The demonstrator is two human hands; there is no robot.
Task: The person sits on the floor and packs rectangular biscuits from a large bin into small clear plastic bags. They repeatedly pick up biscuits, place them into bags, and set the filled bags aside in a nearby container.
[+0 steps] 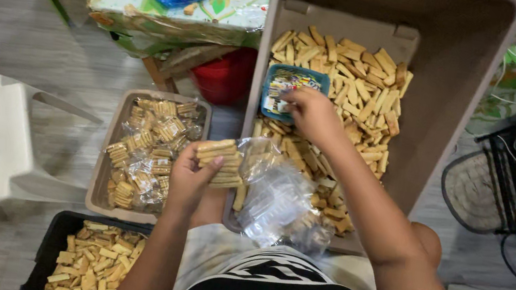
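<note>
**A:** Over the big beige bin point(456, 114), what are my hands doing right now?

**B:** Your right hand point(310, 113) is reaching into the small blue tray point(274, 75) that sits on the loose biscuit sticks point(358, 78) inside the bin. Its fingers are curled down and drawn together onto the small printed slips in that tray; I can't tell whether one is actually pinched yet.

**A:** And my left?

**B:** Your left hand point(187, 179), just off the bin's near left corner, is closed around a stack of biscuit sticks point(219, 162), held level with the fingers wrapped under it. Clear plastic bags point(277, 200) lie crumpled right beside it, against the bin's near edge.

**A:** So where am I in the work, by your reading?

**B:** I'd judge a portion is counted out and in hand, and a slip is being fetched to go with it. Left of the bin, a shallower tan tray point(112, 142) is holding packets already bagged point(150, 149); below that, a black crate point(50, 236) holds more loose sticks.

**A:** What does the next move ask of me?

**B:** A clean pinch on one single slip, I think, while the left keeps the stack square so no stick slides out. Then a bag needs opening, awkward with both hands occupied.
</note>
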